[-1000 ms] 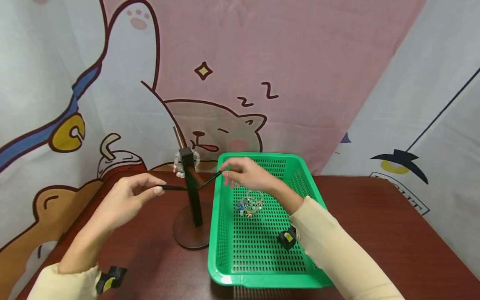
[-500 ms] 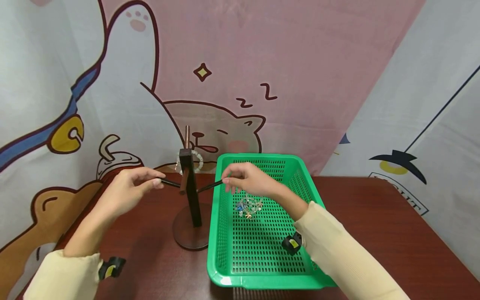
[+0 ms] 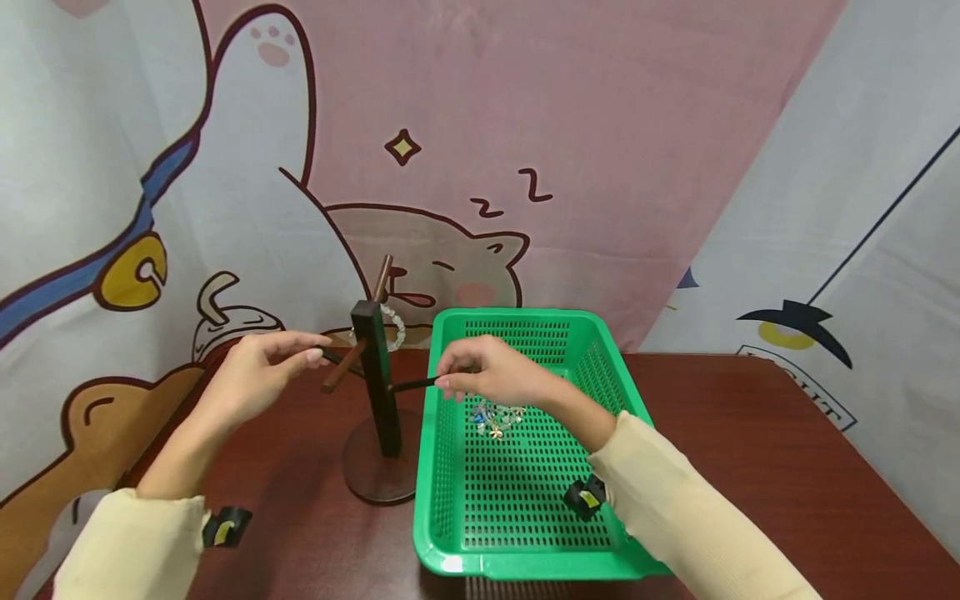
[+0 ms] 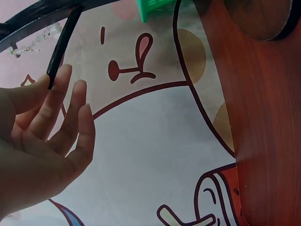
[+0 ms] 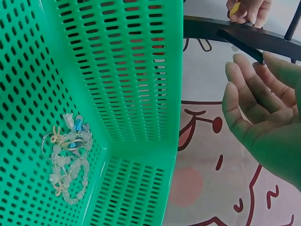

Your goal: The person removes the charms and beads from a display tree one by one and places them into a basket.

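A dark wooden jewelry stand (image 3: 381, 383) stands upright on a round base (image 3: 378, 479), left of the green basket. My left hand (image 3: 258, 375) pinches the end of a thin black rod on its left side; the left wrist view shows thumb and forefinger on the rod (image 4: 63, 44). On the opposite side, my right hand (image 3: 491, 375) pinches another black rod (image 3: 412, 384) near the basket's left rim. A brown upper rod (image 3: 345, 367) points toward me, its far end behind the post. From that far part hangs a pale beaded bracelet (image 3: 397, 329), partly hidden.
The green plastic basket (image 3: 540, 565) stands right of the stand, beneath my right forearm. Several beaded bracelets (image 3: 495, 419) with blue and gold charms lie in it. Behind the reddish-brown table (image 3: 750, 467) hangs a printed cartoon cloth (image 3: 615, 150).
The stand has turned clockwise as seen from above: its upper rod's near end swung left, the far end right. My right hand came lower and nearer; my left hand moved slightly.
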Demonstrator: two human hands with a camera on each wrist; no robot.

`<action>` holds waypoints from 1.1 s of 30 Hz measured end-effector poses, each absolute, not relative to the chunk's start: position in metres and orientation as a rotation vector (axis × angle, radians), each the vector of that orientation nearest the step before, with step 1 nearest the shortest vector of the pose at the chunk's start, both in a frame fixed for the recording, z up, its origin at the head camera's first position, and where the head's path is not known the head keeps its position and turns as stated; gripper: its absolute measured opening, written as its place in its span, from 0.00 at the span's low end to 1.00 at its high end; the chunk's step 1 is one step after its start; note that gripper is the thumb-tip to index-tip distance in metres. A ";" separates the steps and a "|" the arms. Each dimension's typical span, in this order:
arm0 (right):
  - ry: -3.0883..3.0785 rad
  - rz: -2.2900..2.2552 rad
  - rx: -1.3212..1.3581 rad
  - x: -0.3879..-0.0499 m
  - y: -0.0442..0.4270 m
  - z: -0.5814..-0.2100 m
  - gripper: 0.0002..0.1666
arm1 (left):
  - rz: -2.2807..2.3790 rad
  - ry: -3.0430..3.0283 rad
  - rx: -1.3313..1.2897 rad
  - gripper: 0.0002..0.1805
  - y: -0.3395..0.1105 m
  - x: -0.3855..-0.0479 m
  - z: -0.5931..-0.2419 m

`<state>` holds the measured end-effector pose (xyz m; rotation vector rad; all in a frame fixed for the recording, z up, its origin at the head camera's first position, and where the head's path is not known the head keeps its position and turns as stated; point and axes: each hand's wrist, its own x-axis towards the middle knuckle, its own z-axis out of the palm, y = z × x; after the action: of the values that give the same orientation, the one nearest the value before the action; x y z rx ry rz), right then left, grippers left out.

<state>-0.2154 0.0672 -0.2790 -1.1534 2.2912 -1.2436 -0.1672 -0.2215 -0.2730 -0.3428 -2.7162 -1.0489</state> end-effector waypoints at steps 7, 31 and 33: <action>2.288 -1.250 -1.153 -0.215 0.066 -0.278 0.06 | -1.030 -2.682 -0.279 0.18 -0.220 -0.161 -0.281; 2.294 -1.228 -1.189 -0.214 0.067 -0.278 0.06 | -1.030 -2.346 -0.294 0.14 -0.183 -0.098 -0.263; 2.291 -1.231 -1.193 -0.214 0.067 -0.278 0.06 | -1.039 -2.338 -0.282 0.14 -0.178 -0.093 -0.261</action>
<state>-0.2137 0.0666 -0.2778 -1.1927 2.2912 -1.2311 -0.0933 -0.1781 -0.2615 -0.2825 -2.3382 -1.0394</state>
